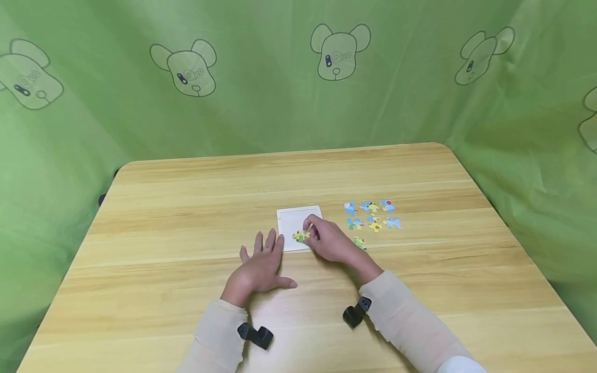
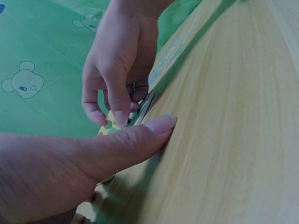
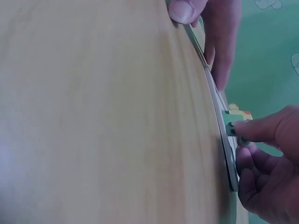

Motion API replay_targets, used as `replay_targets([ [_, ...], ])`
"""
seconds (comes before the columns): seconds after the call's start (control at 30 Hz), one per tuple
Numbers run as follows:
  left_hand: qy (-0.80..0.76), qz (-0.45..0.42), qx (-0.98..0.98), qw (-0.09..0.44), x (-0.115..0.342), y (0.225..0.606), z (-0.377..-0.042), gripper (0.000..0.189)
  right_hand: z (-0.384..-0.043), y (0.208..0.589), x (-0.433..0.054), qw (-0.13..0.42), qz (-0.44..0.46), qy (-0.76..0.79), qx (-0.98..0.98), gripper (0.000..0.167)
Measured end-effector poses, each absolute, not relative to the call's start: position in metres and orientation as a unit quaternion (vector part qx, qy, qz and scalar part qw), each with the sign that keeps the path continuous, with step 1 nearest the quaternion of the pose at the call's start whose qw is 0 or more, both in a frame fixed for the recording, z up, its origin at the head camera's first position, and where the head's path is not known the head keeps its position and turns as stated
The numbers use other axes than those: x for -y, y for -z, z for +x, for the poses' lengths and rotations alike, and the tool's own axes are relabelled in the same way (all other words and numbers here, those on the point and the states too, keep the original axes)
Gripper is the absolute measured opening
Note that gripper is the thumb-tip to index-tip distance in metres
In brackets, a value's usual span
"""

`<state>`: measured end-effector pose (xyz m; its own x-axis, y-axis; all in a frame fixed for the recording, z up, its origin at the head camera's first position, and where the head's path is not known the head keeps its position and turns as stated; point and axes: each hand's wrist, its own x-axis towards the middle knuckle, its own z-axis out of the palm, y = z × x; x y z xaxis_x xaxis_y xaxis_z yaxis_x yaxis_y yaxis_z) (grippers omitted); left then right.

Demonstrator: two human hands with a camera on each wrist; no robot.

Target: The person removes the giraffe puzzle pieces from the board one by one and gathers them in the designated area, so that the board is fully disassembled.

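A white puzzle board (image 1: pixel 291 220) with a raised rim lies flat on the table. Over its lower part, my right hand (image 1: pixel 328 241) pinches a green and yellow jigsaw piece (image 1: pixel 298 237) between thumb and fingers. In the right wrist view the thumb lies against that piece (image 3: pixel 238 113), close over the board. My left hand (image 1: pixel 261 267) rests palm down with fingers spread, its index fingertip right at the board's left edge. The left thumb (image 2: pixel 140 140) stretches along the near side in the left wrist view.
Several loose jigsaw pieces lie right of the board, among them a blue one (image 1: pixel 350 208), a pale blue one (image 1: pixel 393 223) and a green and yellow one (image 1: pixel 359 242) beside the right wrist. A green curtain (image 1: pixel 266 119) hangs behind the wooden table (image 1: pixel 163 233).
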<state>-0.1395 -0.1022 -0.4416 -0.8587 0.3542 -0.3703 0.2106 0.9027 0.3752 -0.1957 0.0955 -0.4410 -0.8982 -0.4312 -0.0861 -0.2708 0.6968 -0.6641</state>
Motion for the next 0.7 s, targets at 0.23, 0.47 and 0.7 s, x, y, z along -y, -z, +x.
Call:
replay_targets([
  [0.23, -0.164, 0.151, -0.95, 0.217, 0.102, 0.441, -0.139, 0.11, -0.195, 0.437, -0.105, 0.121, -0.166, 0.378, -0.903, 0.017],
  [0.47, -0.171, 0.149, -0.949, 0.219, 0.102, 0.442, -0.139, 0.11, -0.194, 0.431, -0.132, 0.101, -0.146, 0.395, -0.902, 0.014],
  [0.7, -0.174, 0.148, -0.949, 0.218, 0.102, 0.441, -0.138, 0.11, -0.194, 0.429, -0.167, 0.099, -0.109, 0.401, -0.904, 0.018],
])
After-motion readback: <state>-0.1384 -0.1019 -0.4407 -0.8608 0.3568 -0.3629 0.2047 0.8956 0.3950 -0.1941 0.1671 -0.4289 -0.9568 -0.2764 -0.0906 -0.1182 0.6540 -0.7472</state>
